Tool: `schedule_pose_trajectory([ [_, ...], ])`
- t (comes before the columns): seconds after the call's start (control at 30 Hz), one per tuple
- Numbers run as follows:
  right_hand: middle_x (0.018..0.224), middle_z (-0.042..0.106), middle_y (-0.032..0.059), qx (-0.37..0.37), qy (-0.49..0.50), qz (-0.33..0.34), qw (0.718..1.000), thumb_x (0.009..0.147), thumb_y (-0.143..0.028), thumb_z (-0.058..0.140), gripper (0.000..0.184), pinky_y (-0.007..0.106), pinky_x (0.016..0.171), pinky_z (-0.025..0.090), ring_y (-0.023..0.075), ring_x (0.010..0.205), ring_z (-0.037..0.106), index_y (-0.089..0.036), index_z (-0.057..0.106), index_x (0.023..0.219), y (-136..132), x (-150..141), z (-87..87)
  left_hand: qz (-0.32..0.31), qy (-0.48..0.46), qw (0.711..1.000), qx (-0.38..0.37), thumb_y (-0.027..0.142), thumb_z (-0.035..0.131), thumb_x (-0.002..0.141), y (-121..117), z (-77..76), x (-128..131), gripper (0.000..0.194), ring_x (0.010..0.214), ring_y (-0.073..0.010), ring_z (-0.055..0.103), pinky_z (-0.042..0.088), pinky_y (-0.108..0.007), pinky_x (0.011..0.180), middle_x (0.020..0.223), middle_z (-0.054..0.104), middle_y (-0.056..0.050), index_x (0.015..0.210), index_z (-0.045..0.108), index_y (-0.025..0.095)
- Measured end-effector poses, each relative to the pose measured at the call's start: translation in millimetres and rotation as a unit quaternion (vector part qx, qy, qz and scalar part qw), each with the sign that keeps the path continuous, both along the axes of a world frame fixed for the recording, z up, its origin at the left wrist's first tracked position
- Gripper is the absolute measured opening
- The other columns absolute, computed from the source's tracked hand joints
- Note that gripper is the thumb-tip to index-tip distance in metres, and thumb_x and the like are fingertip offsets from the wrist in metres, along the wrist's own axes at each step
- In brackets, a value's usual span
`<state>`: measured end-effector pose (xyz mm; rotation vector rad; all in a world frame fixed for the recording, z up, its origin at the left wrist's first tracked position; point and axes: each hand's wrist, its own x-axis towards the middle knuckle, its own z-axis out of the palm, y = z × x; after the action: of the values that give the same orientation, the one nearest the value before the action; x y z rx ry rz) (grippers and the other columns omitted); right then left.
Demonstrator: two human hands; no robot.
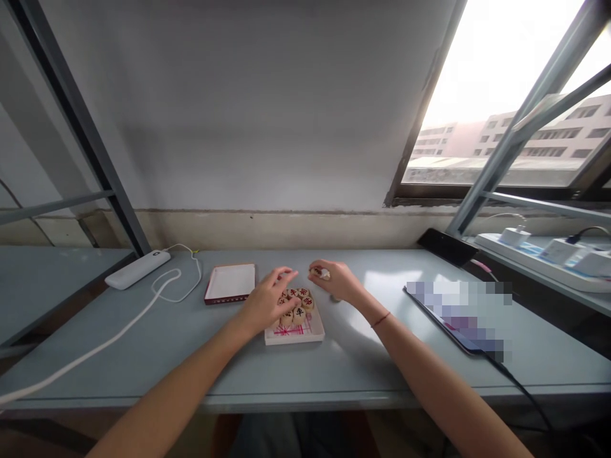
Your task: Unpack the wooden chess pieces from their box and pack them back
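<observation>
1. Head view: the right hand is gripping a xiangqi piece just beyond the white box.
2. The left hand, half-open, is curving over grouped xiangqi discs resting on that box.

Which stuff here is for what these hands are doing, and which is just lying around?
Part of it:
round pieces, at least one in the right hand;
white box beneath other pieces;
red-edged tray, probably.

Just lying about:
white corded device;
black phone-like device;
blurred-out flat thing;
power strip.
</observation>
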<state>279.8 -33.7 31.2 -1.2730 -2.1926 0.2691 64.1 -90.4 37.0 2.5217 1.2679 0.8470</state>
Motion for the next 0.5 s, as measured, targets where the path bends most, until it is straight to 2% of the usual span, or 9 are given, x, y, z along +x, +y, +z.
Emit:
schedule_pose_trajectory([
  [0.07, 0.094, 0.068, 0.0048, -0.072, 0.111, 0.058, 0.989, 0.08, -0.04, 0.058, 0.029, 0.031, 0.077, 0.048, 0.0184, 0.086, 0.063, -0.021, 0.062, 0.101, -14.3, -8.1, 5.4, 0.036, -0.036, 0.999, 0.015, 0.045, 0.046, 0.088, -1.3, -2.0, 4.4, 0.048, 0.11, -0.0203, 0.051, 0.042, -0.033, 0.094, 0.131, 0.042, -0.006, 0.132, 0.039, 0.027],
  [0.1, 0.093, 0.068, 0.0053, -0.114, 0.161, 0.097, 0.976, 0.079, -0.041, 0.059, 0.032, 0.031, 0.076, 0.05, 0.018, 0.085, 0.063, -0.02, 0.062, 0.102, -20.9, -12.0, 7.2, 0.038, -0.047, 0.998, 0.019, 0.044, 0.046, 0.088, -1.9, -2.8, 6.0, 0.046, 0.109, -0.0195, 0.052, 0.042, -0.031, 0.094, 0.129, 0.043, -0.005, 0.131, 0.04, 0.027],
  [0.17, 0.091, 0.068, 0.0068, -0.189, 0.239, 0.163, 0.938, 0.077, -0.041, 0.061, 0.036, 0.031, 0.075, 0.051, 0.0178, 0.084, 0.064, -0.016, 0.06, 0.103, -31.1, -17.9, 9.6, 0.021, -0.059, 0.998, 0.019, 0.043, 0.044, 0.09, -3.0, -3.8, 8.2, 0.041, 0.107, -0.018, 0.053, 0.043, -0.029, 0.093, 0.122, 0.049, -0.003, 0.127, 0.044, 0.026],
  [0.23, 0.09, 0.067, 0.0078, -0.24, 0.29, 0.194, 0.906, 0.075, -0.041, 0.064, 0.037, 0.032, 0.074, 0.052, 0.0184, 0.084, 0.064, -0.014, 0.06, 0.102, -36.3, -20.1, 11.0, 0.002, -0.066, 0.998, 0.015, 0.041, 0.042, 0.091, -3.8, -4.0, 9.8, 0.037, 0.106, -0.0172, 0.054, 0.043, -0.028, 0.092, 0.115, 0.054, -0.003, 0.124, 0.047, 0.025],
  [0.33, 0.089, 0.068, 0.0082, -0.274, 0.307, 0.202, 0.889, 0.072, -0.041, 0.068, 0.039, 0.032, 0.072, 0.052, 0.0191, 0.084, 0.064, -0.014, 0.061, 0.099, -36.9, -16.5, 13.2, -0.008, -0.082, 0.996, 0.021, 0.041, 0.044, 0.09, -4.4, -3.5, 11.4, 0.032, 0.102, -0.0169, 0.055, 0.044, -0.028, 0.089, 0.109, 0.057, -0.003, 0.115, 0.052, 0.023],
  [0.5, 0.089, 0.067, 0.0074, -0.253, 0.326, 0.15, 0.899, 0.071, -0.043, 0.068, 0.038, 0.03, 0.069, 0.052, 0.0186, 0.082, 0.064, -0.016, 0.061, 0.096, -31.4, -2.0, 19.6, -0.042, -0.071, 0.996, 0.036, 0.034, 0.05, 0.088, -4.4, -3.0, 11.8, 0.02, 0.095, -0.015, 0.058, 0.045, -0.027, 0.084, 0.103, 0.061, -0.002, 0.103, 0.056, 0.022],
])
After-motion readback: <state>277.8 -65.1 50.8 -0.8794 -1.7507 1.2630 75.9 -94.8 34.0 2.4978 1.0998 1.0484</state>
